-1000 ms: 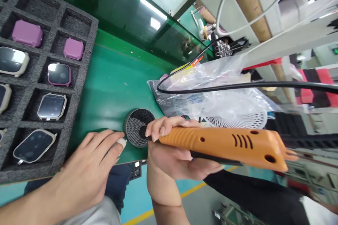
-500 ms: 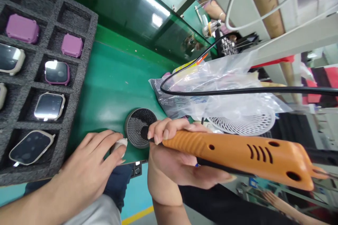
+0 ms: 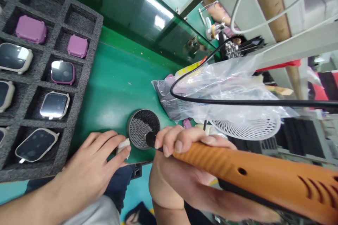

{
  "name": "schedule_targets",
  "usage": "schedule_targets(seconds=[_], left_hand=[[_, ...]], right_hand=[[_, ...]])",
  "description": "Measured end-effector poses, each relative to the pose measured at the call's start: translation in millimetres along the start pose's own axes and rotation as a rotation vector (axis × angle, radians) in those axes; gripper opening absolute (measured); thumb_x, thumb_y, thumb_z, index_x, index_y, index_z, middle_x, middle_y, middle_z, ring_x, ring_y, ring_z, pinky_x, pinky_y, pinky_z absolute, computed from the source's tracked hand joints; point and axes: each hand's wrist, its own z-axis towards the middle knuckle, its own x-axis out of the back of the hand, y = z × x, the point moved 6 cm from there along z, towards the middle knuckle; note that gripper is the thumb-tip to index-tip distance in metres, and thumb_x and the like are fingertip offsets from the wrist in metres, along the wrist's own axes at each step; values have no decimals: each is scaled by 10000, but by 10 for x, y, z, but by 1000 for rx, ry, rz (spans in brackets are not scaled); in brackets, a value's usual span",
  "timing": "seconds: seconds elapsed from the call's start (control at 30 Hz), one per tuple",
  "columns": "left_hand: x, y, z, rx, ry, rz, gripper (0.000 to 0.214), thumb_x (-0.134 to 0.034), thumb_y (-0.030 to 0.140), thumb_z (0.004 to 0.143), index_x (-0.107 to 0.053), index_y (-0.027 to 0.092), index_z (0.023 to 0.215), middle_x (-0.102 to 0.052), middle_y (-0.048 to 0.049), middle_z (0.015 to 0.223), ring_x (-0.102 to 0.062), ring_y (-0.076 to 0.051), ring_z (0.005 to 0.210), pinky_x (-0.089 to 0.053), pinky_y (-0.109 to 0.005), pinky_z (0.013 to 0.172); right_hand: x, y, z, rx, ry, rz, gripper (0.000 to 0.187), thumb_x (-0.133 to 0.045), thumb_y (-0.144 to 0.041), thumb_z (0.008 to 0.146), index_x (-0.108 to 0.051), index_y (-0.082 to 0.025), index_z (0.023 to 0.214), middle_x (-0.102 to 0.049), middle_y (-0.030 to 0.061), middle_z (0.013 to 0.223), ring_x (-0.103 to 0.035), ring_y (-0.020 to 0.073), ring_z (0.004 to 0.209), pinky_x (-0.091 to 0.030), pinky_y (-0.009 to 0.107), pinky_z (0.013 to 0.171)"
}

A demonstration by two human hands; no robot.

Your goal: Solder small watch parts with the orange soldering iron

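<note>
My right hand [image 3: 182,172] is wrapped round an orange corded electric screwdriver [image 3: 232,165], held tilted. Its black nose points down at a round dark dish [image 3: 129,126] with a dotted, perforated-looking inside, and overlaps the dish's right side. The bit's tip cannot be made out. Left of the dish, my left hand [image 3: 97,154] rests near the table's front edge. Between its thumb and fingers is a small off-white watch case [image 3: 124,145], mostly covered by the hand.
At left lies a grey foam tray [image 3: 91,47] with off-white and purple watches in its pockets. Clear plastic bags [image 3: 224,81] and a white slotted basket [image 3: 245,128] are at right, with a black cable [image 3: 237,102] across them. A glossy dark green panel [image 3: 148,17] borders the green table [image 3: 113,84].
The screwdriver's rear end has swung down and towards me, so it looks larger. Its nose has shifted slightly right and down over the dish. The left hand stays on the watch case.
</note>
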Motion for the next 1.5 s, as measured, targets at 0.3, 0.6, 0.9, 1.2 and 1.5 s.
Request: schedule_targets(seconds=[0.3, 0.6, 0.9, 1.2, 1.5], left_hand=[[10, 22, 39, 13, -8, 39, 274, -589, 234, 1056, -689, 174, 1304, -664, -133, 1320, -553, -336, 1251, -413, -494, 994], [-4, 6, 29, 26, -7, 26, 280, -576, 203, 1052, -699, 171, 1301, -678, -136, 1296, -567, -332, 1237, -432, -495, 973], [0, 7, 33, 32, 5, 12, 272, -587, 184, 1034, -711, 165, 1276, -686, -141, 1273, -584, -343, 1203, -443, -500, 954], [-13, 1, 13, 29, -5, 21, 308, -595, 178, 1012, -711, 174, 1297, -691, -136, 1285, -604, -340, 1213, -460, -503, 971], [-41, 9, -22, 10, -60, 16, 344, -565, 205, 1052, -668, 176, 1380, -560, -80, 1594, -519, -344, 1363, -422, -515, 1030]], right_hand=[[-96, 1, -194, -73, -93, 20, 415, -470, -615, 1037, -653, -259, 1145, -631, -7, 788, -634, 192, 629, -570, 432, 579], [-148, 96, -148, 40, -121, 42, 351, -555, -573, 1007, -643, -266, 1153, -621, -46, 724, -617, 167, 515, -556, 376, 462], [-140, 138, -164, 52, -108, 60, 320, -397, -472, 1075, -641, -270, 1121, -624, -49, 718, -598, 144, 482, -549, 352, 441], [-212, 96, -132, -16, -158, 10, 410, -518, -627, 1009, -654, -258, 1127, -610, -35, 702, -613, 181, 531, -577, 406, 473], [-174, 103, -158, 58, -116, 44, 232, -522, -460, 1024, -625, -270, 1107, -607, -75, 704, -576, 114, 467, -550, 312, 428]])
